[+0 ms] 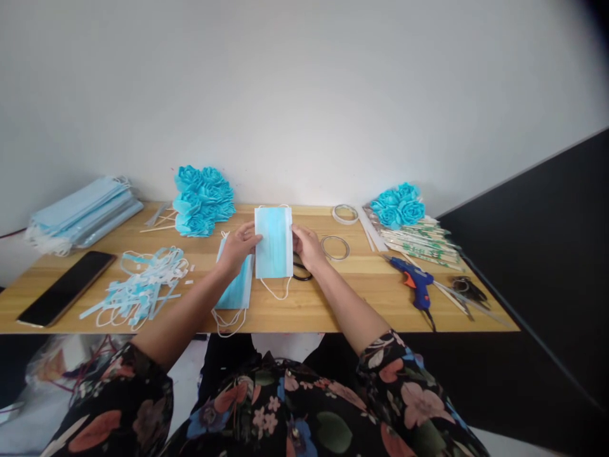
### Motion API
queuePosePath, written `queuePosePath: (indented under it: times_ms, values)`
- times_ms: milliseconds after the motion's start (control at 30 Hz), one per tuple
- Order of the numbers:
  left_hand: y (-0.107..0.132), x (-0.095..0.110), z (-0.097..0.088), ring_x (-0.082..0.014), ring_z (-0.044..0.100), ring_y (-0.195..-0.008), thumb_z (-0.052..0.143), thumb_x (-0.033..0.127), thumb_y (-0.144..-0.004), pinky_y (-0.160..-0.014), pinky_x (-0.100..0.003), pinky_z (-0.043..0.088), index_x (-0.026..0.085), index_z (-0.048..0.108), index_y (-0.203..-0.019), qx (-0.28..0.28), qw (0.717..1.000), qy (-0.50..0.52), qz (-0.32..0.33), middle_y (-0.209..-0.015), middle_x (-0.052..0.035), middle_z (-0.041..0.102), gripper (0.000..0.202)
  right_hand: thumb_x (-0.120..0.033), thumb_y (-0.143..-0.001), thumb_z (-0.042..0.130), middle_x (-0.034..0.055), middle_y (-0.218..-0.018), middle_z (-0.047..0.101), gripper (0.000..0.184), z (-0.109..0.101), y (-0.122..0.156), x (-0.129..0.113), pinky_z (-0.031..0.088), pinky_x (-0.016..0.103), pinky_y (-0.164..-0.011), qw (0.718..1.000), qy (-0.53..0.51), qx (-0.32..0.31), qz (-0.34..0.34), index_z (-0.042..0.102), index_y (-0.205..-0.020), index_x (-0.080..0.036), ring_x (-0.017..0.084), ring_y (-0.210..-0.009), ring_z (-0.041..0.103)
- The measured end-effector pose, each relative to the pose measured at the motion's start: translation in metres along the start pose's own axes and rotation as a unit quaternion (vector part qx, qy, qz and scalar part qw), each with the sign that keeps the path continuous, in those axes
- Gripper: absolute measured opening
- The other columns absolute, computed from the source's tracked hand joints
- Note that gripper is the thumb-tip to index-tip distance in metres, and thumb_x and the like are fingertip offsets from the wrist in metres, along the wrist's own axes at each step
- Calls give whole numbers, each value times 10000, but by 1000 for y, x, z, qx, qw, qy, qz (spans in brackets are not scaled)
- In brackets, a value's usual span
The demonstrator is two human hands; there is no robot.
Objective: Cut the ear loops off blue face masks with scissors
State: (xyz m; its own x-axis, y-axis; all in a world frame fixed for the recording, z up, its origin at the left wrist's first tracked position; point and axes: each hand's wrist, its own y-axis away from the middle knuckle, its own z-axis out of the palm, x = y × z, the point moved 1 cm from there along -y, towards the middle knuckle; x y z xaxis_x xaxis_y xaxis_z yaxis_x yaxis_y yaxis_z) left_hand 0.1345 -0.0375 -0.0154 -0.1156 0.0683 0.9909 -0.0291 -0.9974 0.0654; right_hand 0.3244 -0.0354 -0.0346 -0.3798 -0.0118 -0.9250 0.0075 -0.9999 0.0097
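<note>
A light blue face mask (274, 243) is held up over the middle of the table, its long side running up and down and its ear loops at top and bottom. My left hand (241, 246) pinches its left edge. On the right edge, my right hand (307, 246) grips it, with some fingertips hidden behind. Below my left hand lie more blue masks (236, 289), partly covered by my wrist and forearm. Black scissor handles (302, 271) show beside my right wrist; the rest of the scissors is hidden behind the held mask.
Left: a phone (66, 287), a heap of cut mask strips (143, 289), a mask stack (85, 212) and blue fabric flowers (203, 202). Right: tape rolls (345, 214), more blue flowers (398, 205), packaged sticks (421, 241), a blue glue gun (416, 281) and a dark tool (469, 290).
</note>
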Motion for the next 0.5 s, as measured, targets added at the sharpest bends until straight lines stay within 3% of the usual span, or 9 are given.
queuePosePath:
  times_ms: [200, 367, 500]
  values:
    - [-12, 8, 2, -123, 587, -570, 783, 370, -662, -518, -219, 435, 126, 624, -1243, -2, 997, -46, 69, -737, -14, 710, 650, -474, -611, 824, -44, -708, 682, 407, 1, 2, 0, 505, 267, -614, 998, 35, -40, 35, 678, -888, -215, 143, -613, 603]
    - [-21, 24, 1, -153, 665, -639, 681, 358, -779, -554, -254, 523, 134, 487, -1432, -13, 989, -72, 129, -958, -92, 761, 717, -455, -607, 820, -44, -739, 708, 431, -16, -13, -7, 551, 303, -634, 999, 1, 46, -4, 666, -940, -228, 169, -657, 645]
    - [-26, 24, -10, -146, 679, -665, 659, 353, -790, -580, -248, 539, 125, 540, -1372, -21, 983, -103, 148, -980, -101, 761, 636, -432, -649, 797, -19, -891, 744, 399, -31, -24, -10, 590, 318, -747, 989, -49, 128, -63, 619, -949, -239, 178, -799, 692]
